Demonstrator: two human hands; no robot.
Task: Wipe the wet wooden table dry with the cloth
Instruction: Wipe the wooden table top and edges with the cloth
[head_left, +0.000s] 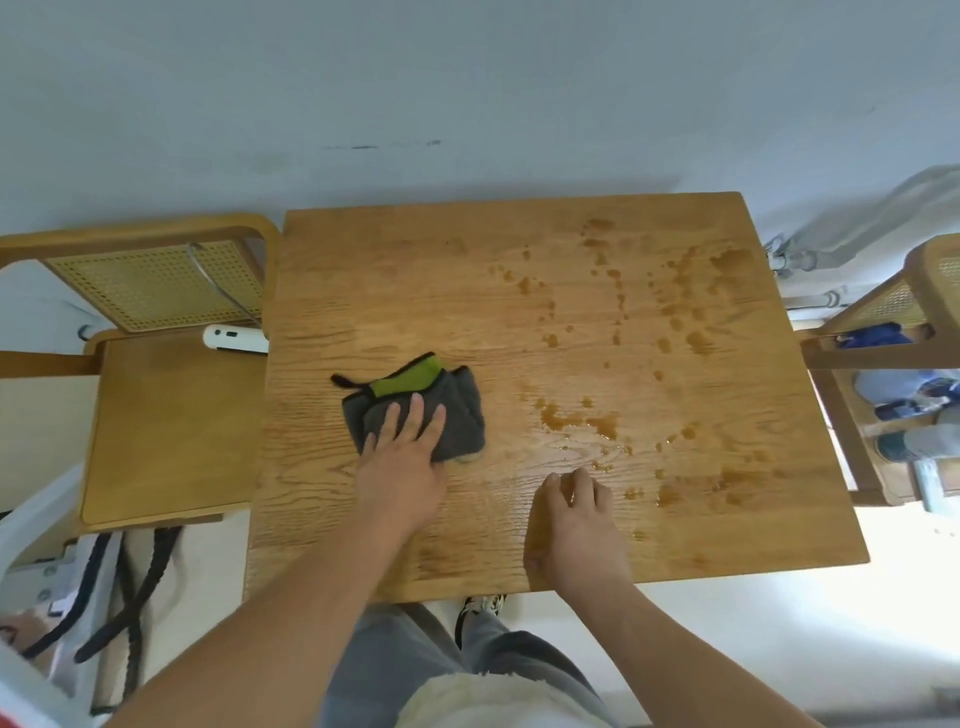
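A square wooden table fills the middle of the view. Water drops and small puddles lie over its right half, from the far right corner down to the near edge. A folded grey cloth with a green patch and a black loop rests left of centre. My left hand lies flat on the cloth's near part, fingers spread, pressing it to the wood. My right hand rests on the table near the front edge, fingers curled, holding nothing, just beside the wet patch.
A wooden chair with a cane back stands at the table's left, a white power strip on it. Another cane chair holding several items stands at the right. A white wall runs behind. Bags and black straps lie on the floor left.
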